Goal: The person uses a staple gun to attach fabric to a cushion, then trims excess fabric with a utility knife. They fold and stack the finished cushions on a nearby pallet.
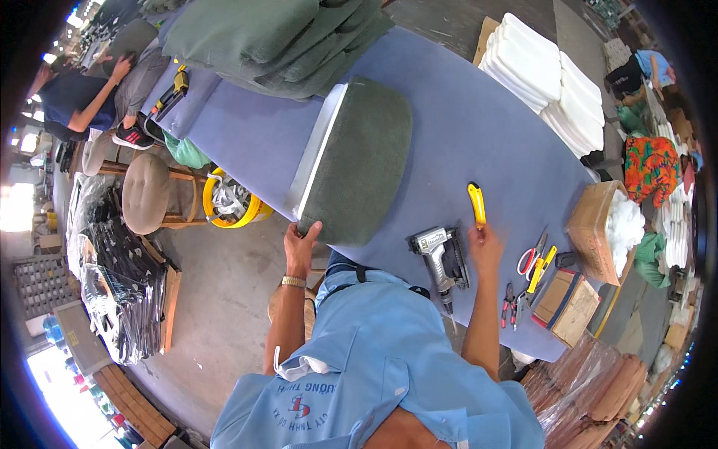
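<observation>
The right-hand grip [488,243] is blurry and hides the bottom end of the yellow knife [476,200]. The top edge cuts off the pile of green cushions [277,45], which covers part of the counter [456,112]. A far-off person in blue [652,69] is too small to see well.

Grey floor [217,292]; at left, a glaring, probable window [16,209].

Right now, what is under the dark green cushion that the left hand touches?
A white edge shows along the left side of the cushion, with blue tabletop visible on both sides. Whatever lies beneath its middle is covered.
</observation>
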`<state>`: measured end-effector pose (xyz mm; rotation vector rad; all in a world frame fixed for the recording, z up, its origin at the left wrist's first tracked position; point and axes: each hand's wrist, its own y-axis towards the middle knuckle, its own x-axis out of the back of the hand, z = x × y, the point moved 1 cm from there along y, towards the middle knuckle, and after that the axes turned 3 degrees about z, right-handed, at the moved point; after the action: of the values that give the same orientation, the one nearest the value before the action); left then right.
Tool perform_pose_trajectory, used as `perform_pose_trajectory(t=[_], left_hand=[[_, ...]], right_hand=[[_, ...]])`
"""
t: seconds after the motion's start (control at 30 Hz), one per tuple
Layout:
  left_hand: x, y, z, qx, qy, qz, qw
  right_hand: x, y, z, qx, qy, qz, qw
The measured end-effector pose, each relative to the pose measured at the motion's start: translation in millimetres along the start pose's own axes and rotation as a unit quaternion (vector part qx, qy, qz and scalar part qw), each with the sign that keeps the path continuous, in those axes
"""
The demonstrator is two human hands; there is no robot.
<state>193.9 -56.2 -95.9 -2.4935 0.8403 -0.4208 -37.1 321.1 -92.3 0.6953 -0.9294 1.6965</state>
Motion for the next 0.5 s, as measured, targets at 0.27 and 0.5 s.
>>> perform_pose_trajectory(t=[0.27, 0.5], left_hand=[[-29, -41, -30, -0.166, 0.221, -0.022, 0.961], [-30, -57, -87, -0.252, 0.31, -0.002, 0.917]], right_hand=[[-93, -100, -8, -0.047, 0.304, 0.251, 0.918], [-92, -52, -26, -0.021, 0.328, 0.062, 0.942]])
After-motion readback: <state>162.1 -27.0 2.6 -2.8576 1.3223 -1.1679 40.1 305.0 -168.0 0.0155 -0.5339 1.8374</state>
